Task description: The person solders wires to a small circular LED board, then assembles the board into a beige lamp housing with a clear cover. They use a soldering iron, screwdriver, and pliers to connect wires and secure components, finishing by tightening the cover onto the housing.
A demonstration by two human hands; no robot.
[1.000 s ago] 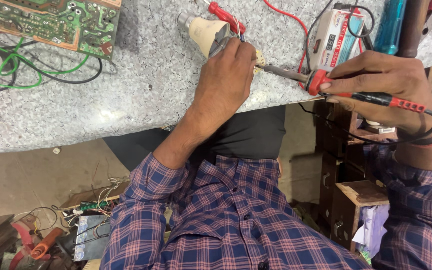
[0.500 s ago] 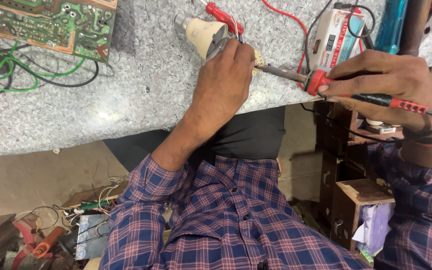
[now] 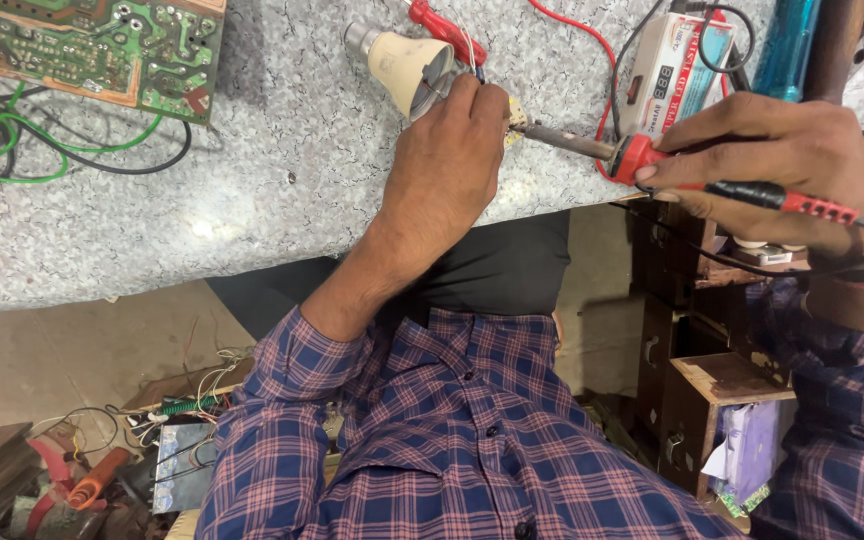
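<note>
Right hand (image 3: 782, 165) around soldering iron (image 3: 612, 150), left hand (image 3: 452, 150) on bulb (image 3: 402, 60).

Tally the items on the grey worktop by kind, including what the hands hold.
Soldering iron, in right hand: 1
Bulb housing, by left hand: 1
Green circuit board: 1
Red clip: 1
White tester box: 1
Total: 5

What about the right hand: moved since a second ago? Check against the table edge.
No. The right hand keeps its spot past the table edge, soldering iron tip beside the left hand.
</note>
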